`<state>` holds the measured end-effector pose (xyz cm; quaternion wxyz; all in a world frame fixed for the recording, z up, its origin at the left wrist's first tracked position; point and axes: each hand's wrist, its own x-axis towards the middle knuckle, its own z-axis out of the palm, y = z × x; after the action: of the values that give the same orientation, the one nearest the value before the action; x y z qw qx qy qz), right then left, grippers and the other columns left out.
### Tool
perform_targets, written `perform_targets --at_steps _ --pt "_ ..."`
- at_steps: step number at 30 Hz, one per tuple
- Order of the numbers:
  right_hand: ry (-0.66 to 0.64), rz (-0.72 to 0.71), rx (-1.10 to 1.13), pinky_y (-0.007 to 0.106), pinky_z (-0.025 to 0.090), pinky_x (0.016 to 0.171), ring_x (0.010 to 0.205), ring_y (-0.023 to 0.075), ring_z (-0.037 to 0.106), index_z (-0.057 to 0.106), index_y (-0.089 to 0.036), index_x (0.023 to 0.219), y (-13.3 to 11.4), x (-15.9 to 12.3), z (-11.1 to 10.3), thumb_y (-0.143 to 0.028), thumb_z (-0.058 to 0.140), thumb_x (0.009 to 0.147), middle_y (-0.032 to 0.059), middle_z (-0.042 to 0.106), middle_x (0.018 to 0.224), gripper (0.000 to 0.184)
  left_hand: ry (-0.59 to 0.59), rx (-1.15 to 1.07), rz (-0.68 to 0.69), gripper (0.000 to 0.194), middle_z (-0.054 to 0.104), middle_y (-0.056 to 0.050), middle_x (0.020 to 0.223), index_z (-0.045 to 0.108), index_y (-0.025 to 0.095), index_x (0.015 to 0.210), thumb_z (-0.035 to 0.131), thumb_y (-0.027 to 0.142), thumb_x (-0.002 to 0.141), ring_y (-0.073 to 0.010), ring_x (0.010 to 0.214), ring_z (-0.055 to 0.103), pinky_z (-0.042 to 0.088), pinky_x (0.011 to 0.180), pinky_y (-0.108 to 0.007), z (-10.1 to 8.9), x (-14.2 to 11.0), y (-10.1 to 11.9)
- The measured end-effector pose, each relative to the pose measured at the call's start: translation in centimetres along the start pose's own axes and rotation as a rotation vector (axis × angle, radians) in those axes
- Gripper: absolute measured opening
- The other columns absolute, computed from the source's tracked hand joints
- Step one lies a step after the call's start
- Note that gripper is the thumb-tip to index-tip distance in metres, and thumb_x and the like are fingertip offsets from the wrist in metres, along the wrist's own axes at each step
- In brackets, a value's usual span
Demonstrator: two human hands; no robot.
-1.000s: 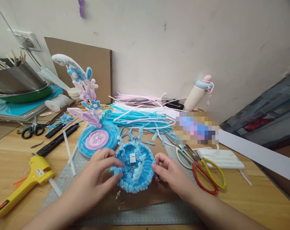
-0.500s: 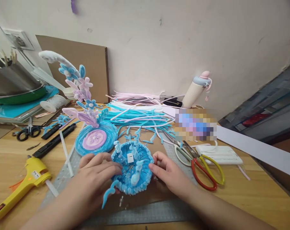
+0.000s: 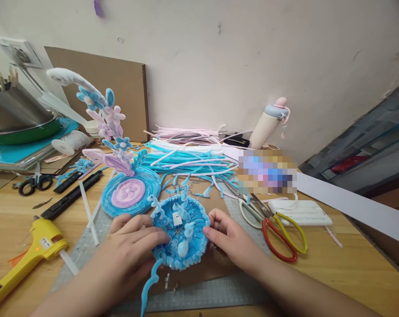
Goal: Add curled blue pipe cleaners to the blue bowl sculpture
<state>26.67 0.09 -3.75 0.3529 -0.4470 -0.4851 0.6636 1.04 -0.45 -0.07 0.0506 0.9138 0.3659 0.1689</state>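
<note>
Between my hands is a blue bowl-shaped pipe-cleaner craft (image 3: 196, 229), hollow side up, with a ruffled rim, curly blue strands rising from it and a small white piece (image 3: 177, 219) inside. My left hand (image 3: 136, 240) is closed over its left rim, the fingers reaching inside and the thumb hidden. Below that hand a long wavy blue pipe cleaner (image 3: 148, 286) hangs from the rim. My right hand (image 3: 224, 233) pinches the right edge with thumb and curled fingers. Clear beads (image 3: 166, 281) lie or dangle just below.
Brown cardboard (image 3: 199, 281) and a grey cutting mat (image 3: 219, 297) lie underneath. Left are a yellow glue gun (image 3: 49, 240) and black-handled scissors (image 3: 36, 181); right, red-and-yellow-handled scissors (image 3: 281, 240). A flower stand (image 3: 107, 202) and blue pipe cleaners (image 3: 192, 163) stand behind.
The wavy strand at the lower left now stretches farther down. My left hand has shifted slightly on the rim; my right keeps its pinch. The whole view has shifted a little.
</note>
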Motion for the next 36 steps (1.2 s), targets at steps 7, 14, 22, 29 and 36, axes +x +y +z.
perform_targets --at_steps 7,14,22,29,36 --pt "0.002 0.007 0.023 0.024 0.035 0.059 0.062 0.0094 0.046 0.04 -0.021 0.077 -0.2 0.0 0.1 -0.062 0.07 0.075 -0.0063 0.049 0.068 0.05 -0.059 -0.033 -0.061 0.042 0.067 0.008 0.094 0.052 0.031 0.102 0.059 0.004 0.07 -0.0193 0.097 0.058 0.023 0.087 -0.033 0.2 -0.2 -0.4" --pt "0.003 0.004 0.019 0.024 0.035 0.059 0.062 0.0092 0.046 0.04 -0.021 0.077 -0.3 -0.1 0.1 -0.061 0.07 0.075 -0.0064 0.048 0.067 0.05 -0.037 -0.044 -0.103 0.038 0.065 0.008 0.092 0.054 0.031 0.098 0.059 0.006 0.069 -0.0189 0.098 0.058 0.023 0.09 -0.033 0.2 -0.3 -0.1" --pt "0.007 0.01 0.007 0.025 0.037 0.059 0.062 0.0106 0.048 0.04 -0.022 0.077 -0.3 0.0 0.0 -0.062 0.07 0.075 -0.0059 0.05 0.067 0.05 -0.045 -0.051 -0.071 0.032 0.069 0.006 0.091 0.058 0.03 0.097 0.052 0.006 0.078 -0.0188 0.096 0.058 0.026 0.086 -0.034 0.3 -0.3 -0.2" --pt "0.01 0.014 0.024 0.026 0.038 0.06 0.062 0.0113 0.048 0.04 -0.022 0.077 -0.3 -0.1 0.1 -0.061 0.07 0.075 -0.0051 0.051 0.068 0.05 -0.06 -0.044 -0.094 0.018 0.069 0.003 0.092 0.059 0.03 0.098 0.06 0.019 0.084 -0.0217 0.097 0.059 0.029 0.086 -0.037 0.3 -0.3 -0.4" --pt "0.006 0.014 0.038 0.024 0.035 0.058 0.06 0.0096 0.045 0.04 -0.021 0.076 -0.6 -0.3 0.3 -0.061 0.072 0.073 -0.0066 0.048 0.067 0.051 -0.092 -0.275 -0.166 0.036 0.06 0.0 0.12 0.051 0.034 0.119 0.064 0.041 0.086 -0.0244 0.119 0.049 0.04 0.098 -0.037 -1.7 -1.6 -1.4"
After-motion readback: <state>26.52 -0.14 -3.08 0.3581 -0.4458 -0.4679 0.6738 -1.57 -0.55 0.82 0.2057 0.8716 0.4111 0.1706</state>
